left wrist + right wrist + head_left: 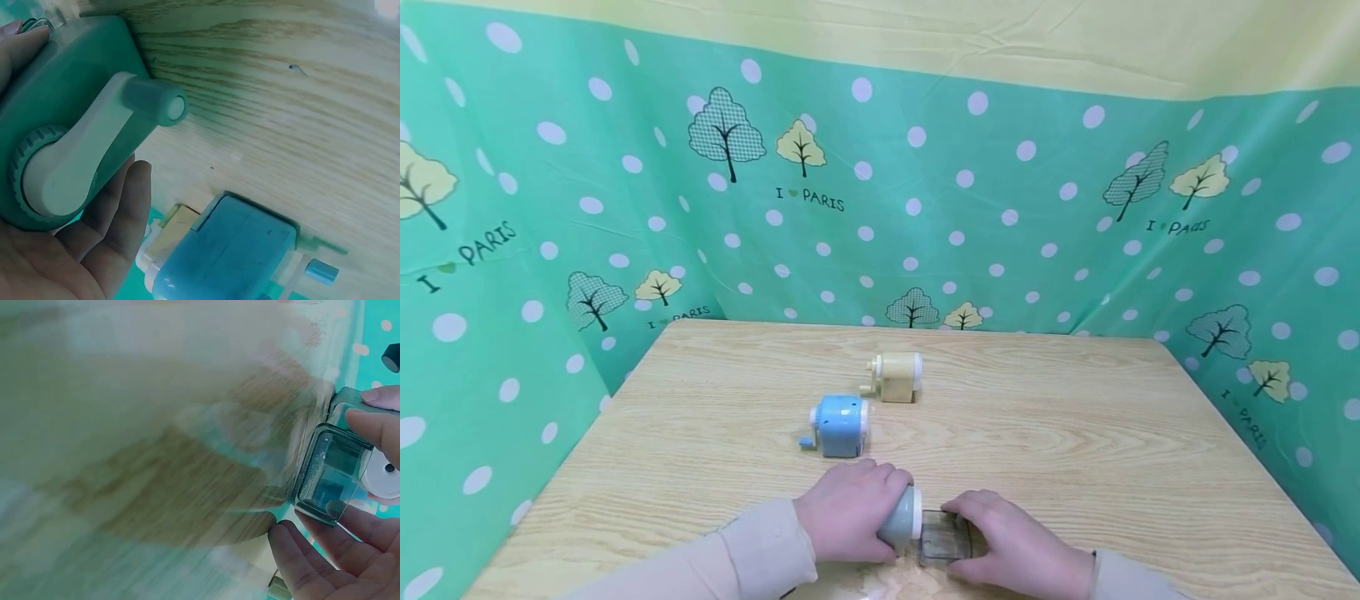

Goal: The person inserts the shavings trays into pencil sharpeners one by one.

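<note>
In the head view my left hand (850,510) grips a grey-green crank pencil sharpener (899,527) near the table's front edge, its white round end facing right. The left wrist view shows its pale crank handle (81,147), with fingers curled around the body. My right hand (1017,543) holds a clear smoky shavings drawer (945,540) just to the right of the sharpener. In the right wrist view the thumb and fingers pinch the drawer (331,474) by its sides, close to the white face (379,481) with its dark pencil hole.
Beyond the left hand stands a blue crank sharpener (841,427), crank to the left. Behind it is a cream crank sharpener (897,379). All are on a wood-grain table (1060,417), with a green dotted curtain (940,217) hanging around its back and sides.
</note>
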Tool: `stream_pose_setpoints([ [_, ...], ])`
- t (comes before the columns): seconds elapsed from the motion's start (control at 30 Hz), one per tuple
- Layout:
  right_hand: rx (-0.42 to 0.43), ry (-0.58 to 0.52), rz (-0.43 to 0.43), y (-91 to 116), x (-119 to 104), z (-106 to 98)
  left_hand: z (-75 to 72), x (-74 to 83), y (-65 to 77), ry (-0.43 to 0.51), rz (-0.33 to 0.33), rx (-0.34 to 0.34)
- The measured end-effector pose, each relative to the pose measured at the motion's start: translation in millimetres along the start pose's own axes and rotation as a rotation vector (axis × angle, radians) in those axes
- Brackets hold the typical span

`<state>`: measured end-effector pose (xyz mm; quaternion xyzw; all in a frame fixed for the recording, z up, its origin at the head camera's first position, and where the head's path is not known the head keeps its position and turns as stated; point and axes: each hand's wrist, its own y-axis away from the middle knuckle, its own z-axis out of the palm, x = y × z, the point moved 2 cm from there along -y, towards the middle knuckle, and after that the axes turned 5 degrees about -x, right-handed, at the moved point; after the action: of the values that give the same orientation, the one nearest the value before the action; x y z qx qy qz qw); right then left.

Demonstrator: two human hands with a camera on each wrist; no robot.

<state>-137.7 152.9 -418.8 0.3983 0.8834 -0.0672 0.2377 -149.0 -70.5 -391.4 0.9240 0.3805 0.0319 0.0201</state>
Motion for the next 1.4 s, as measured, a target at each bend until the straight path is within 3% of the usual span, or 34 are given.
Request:
stream_pose_setpoints([
  [0.7,0.029,0.008,-0.055,-14,-7,6,5.0,-0.4,-1.5,-0.012,-0.003,0.034],
  [1.4,0.013,-0.053,-0.027,-18,-9,7,5.2,-0.4,-4.0,0.018,-0.024,0.01],
])
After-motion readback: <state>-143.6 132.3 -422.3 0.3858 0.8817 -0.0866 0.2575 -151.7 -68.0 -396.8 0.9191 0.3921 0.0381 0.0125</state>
